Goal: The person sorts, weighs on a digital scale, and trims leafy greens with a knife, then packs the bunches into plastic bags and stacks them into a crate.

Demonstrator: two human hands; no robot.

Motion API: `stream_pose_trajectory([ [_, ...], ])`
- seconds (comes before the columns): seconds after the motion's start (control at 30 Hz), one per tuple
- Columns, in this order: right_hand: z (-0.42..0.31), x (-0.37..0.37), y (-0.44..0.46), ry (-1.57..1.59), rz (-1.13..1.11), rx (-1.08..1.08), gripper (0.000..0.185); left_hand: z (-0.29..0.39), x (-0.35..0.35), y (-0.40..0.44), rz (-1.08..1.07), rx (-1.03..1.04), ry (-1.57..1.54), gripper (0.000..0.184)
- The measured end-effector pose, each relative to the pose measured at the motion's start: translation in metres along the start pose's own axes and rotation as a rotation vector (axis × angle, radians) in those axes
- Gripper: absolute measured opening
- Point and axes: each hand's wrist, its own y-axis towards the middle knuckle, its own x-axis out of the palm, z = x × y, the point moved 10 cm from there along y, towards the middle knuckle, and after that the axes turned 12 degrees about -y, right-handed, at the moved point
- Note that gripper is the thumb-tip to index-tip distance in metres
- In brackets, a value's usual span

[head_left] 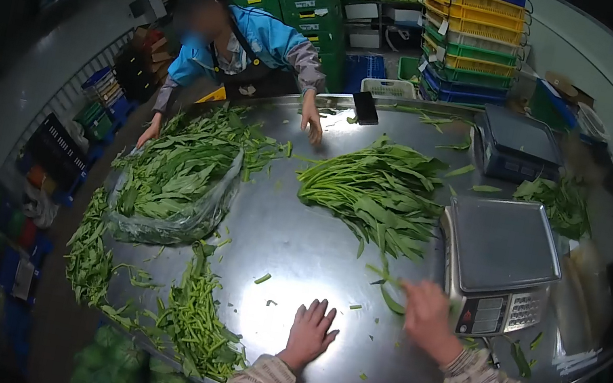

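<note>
My left hand (310,332) lies flat on the steel table (275,227), fingers spread, holding nothing. My right hand (428,315), a little blurred, is left of the near digital scale (503,251); its closed fingertips pinch a leafy water spinach stem (391,295). Beyond it lies a fanned bunch of water spinach (376,191), stems to the left and leaves to the right. A clear plastic bag (217,209) at the left is heaped with more water spinach (178,177). Cut stems (198,316) are piled near the table's front left edge.
Across the table a person in a blue top (261,32) reaches one hand (312,119) over the tabletop. A phone (365,108) lies at the far edge. Another scale (520,143) stands at the back right. Stacked crates (472,40) rise behind; green bundles (111,366) sit below the front edge.
</note>
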Motion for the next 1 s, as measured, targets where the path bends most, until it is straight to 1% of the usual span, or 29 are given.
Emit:
stream_pose_trajectory([
  [0.03, -0.003, -0.008, 0.025, -0.085, 0.044, -0.050, 0.033, -0.019, -0.003, 0.004, 0.016, -0.014, 0.026, 0.053],
  [0.07, -0.007, -0.017, 0.050, -0.170, 0.089, -0.097, 0.035, -0.034, -0.009, 0.007, 0.008, 0.005, 0.030, 0.051],
  [0.13, -0.028, -0.026, 0.098, -0.212, 0.151, -0.196, 0.036, -0.072, -0.021, 0.002, 0.009, 0.009, 0.088, 0.049],
  [0.17, -0.040, -0.024, 0.115, -0.238, 0.177, -0.243, 0.037, -0.103, -0.033, -0.006, 0.051, -0.008, 0.100, 0.047],
  [0.2, -0.047, -0.009, 0.127, -0.241, 0.171, -0.269, 0.037, -0.136, -0.058, -0.014, 0.083, -0.090, 0.053, 0.045],
  [0.23, -0.051, 0.014, 0.137, -0.246, 0.164, -0.294, 0.038, -0.189, -0.072, -0.035, 0.166, -0.177, -0.006, 0.044],
  [0.27, -0.051, 0.040, 0.145, -0.251, 0.160, -0.319, 0.038, -0.217, -0.102, -0.053, 0.193, -0.236, 0.120, 0.045],
  [0.3, -0.045, 0.077, 0.150, -0.268, 0.113, -0.320, 0.038, -0.256, -0.119, -0.073, 0.188, -0.337, 0.220, 0.047],
  [0.33, -0.035, 0.123, 0.152, -0.282, 0.064, -0.326, 0.038, -0.283, -0.132, -0.092, 0.204, -0.368, 0.348, 0.049],
  [0.37, -0.026, 0.166, 0.153, -0.292, 0.013, -0.333, 0.038, -0.296, -0.148, -0.095, 0.186, -0.409, 0.351, 0.050],
  [0.47, 0.003, 0.268, 0.147, -0.352, -0.120, -0.281, 0.036, -0.299, -0.178, -0.068, 0.240, -0.320, 0.296, 0.051],
  [0.5, 0.003, 0.281, 0.144, -0.382, -0.110, -0.238, 0.033, -0.292, -0.187, -0.044, 0.240, -0.323, 0.210, 0.053],
  [0.6, -0.024, 0.268, 0.133, -0.426, 0.040, -0.181, 0.031, -0.274, -0.190, 0.039, 0.305, -0.105, 0.045, 0.054],
  [0.67, -0.039, 0.251, 0.109, -0.232, -0.056, -0.015, 0.029, -0.253, -0.193, 0.108, 0.322, 0.041, -0.023, 0.059],
  [0.7, -0.033, 0.274, 0.080, -0.042, -0.230, 0.143, 0.028, -0.242, -0.192, 0.145, 0.342, 0.111, -0.080, 0.061],
  [0.73, -0.025, 0.297, 0.054, 0.150, -0.403, 0.310, 0.031, -0.233, -0.191, 0.181, 0.357, 0.180, -0.134, 0.064],
  [0.8, 0.007, 0.339, 0.019, 0.744, -0.539, 0.924, 0.038, -0.219, -0.174, 0.256, 0.333, 0.263, -0.157, 0.068],
  [0.83, 0.006, 0.362, 0.000, 1.055, -0.576, 1.226, 0.042, -0.220, -0.157, 0.292, 0.277, 0.242, -0.190, 0.073],
  [0.87, 0.017, 0.368, 0.008, 1.171, -0.408, 1.341, 0.044, -0.222, -0.141, 0.322, 0.224, 0.221, -0.217, 0.077],
  [0.93, 0.040, 0.378, 0.030, 1.394, -0.033, 1.546, 0.049, -0.228, -0.105, 0.366, 0.066, 0.129, -0.159, 0.086],
  [1.0, 0.053, 0.397, 0.042, 1.389, 0.123, 1.599, 0.048, -0.228, -0.077, 0.392, -0.119, 0.043, -0.096, 0.092],
])
